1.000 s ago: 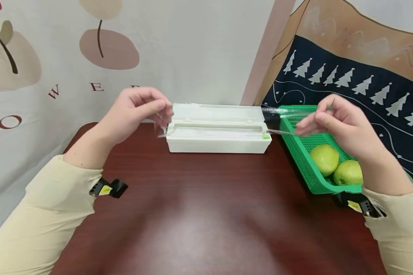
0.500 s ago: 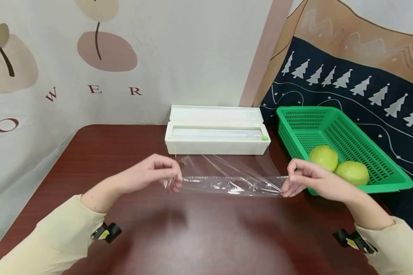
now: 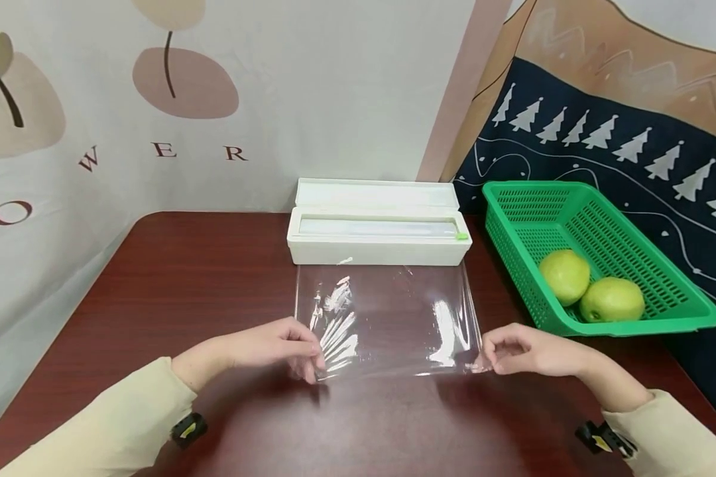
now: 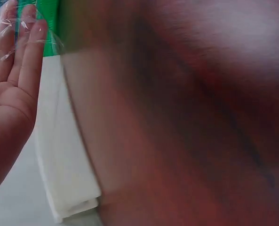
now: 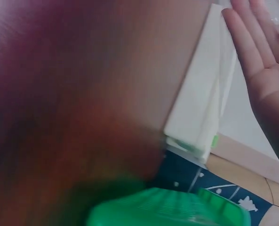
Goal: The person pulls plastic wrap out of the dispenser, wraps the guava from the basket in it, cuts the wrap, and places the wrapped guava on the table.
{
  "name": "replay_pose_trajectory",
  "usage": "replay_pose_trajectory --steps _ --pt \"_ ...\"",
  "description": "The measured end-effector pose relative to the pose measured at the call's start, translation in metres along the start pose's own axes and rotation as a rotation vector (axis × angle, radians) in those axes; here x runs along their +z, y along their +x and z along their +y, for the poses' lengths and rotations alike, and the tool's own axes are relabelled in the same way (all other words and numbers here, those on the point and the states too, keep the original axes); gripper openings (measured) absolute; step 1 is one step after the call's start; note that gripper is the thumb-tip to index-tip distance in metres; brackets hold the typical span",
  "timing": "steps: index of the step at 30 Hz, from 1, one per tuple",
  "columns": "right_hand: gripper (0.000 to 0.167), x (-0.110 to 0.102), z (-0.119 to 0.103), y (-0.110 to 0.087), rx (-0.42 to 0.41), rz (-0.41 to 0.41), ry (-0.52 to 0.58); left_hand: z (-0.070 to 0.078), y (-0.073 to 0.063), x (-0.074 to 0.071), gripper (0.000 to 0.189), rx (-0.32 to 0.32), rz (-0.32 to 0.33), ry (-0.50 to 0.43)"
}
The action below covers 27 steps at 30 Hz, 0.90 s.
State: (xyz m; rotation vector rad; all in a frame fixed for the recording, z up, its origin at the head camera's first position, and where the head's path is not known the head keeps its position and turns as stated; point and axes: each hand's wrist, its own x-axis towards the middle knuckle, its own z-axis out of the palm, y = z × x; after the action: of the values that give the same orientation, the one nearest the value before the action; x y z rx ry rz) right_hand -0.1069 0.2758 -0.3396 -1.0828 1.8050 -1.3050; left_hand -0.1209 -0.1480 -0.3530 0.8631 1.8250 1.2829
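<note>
A sheet of clear cling film [image 3: 394, 324] stretches from the front of a white cling film dispenser [image 3: 379, 254] toward the person, over the dark red table. My left hand [image 3: 280, 348] pinches the sheet's near left corner. At the near right corner my right hand [image 3: 528, 351] pinches it between thumb and fingertips. The dispenser's lid [image 3: 376, 194] is tipped back, and a small green slider [image 3: 462, 236] sits at the right end of its front part. In the left wrist view, film [image 4: 5, 30] lies across the left fingers.
A green plastic basket [image 3: 683, 305] stands at the right of the table, holding two yellow-green fruits [image 3: 612, 300]. A printed cloth [image 3: 328, 86] hangs behind the table [image 3: 215, 265], and a dark one with white trees [image 3: 579, 159] hangs behind the basket.
Both hands have come from beside the dispenser toward the person and down toward the table, drawing the cling film out. The film now lies flatter and longer. Dispenser and basket stay put.
</note>
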Motion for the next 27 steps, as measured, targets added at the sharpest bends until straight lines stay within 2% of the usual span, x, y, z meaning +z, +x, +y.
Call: replay_pose_trajectory --steps 4,6,11,14,18,21,25,27 --pt "0.015 0.01 0.013 0.0 0.029 0.01 -0.145 -0.012 0.004 0.009 0.025 -0.068 -0.003 0.021" --pt "0.014 0.016 0.017 0.002 0.062 0.038 -0.278 -0.017 0.005 0.013 0.021 -0.08 -0.005 0.047" --pt "0.013 0.028 0.022 0.01 0.125 0.08 -0.603 -0.025 0.005 0.016 0.015 -0.07 -0.004 0.125" --pt "0.016 0.033 0.024 0.016 0.118 0.108 -0.713 -0.027 0.004 0.016 0.012 -0.044 0.015 0.166" --pt "0.022 0.039 0.026 0.02 0.103 0.135 -0.8 -0.029 0.003 0.019 0.009 0.002 0.048 0.21" --pt "0.026 0.042 0.026 0.019 0.117 0.133 -0.842 -0.031 0.002 0.022 0.014 0.017 0.065 0.268" --pt "0.031 0.047 0.023 0.018 0.183 0.133 -0.87 -0.03 -0.001 0.023 0.019 0.008 0.061 0.318" --pt "0.03 0.048 0.02 0.017 0.218 0.137 -0.852 -0.027 -0.003 0.02 0.019 0.002 0.049 0.29"
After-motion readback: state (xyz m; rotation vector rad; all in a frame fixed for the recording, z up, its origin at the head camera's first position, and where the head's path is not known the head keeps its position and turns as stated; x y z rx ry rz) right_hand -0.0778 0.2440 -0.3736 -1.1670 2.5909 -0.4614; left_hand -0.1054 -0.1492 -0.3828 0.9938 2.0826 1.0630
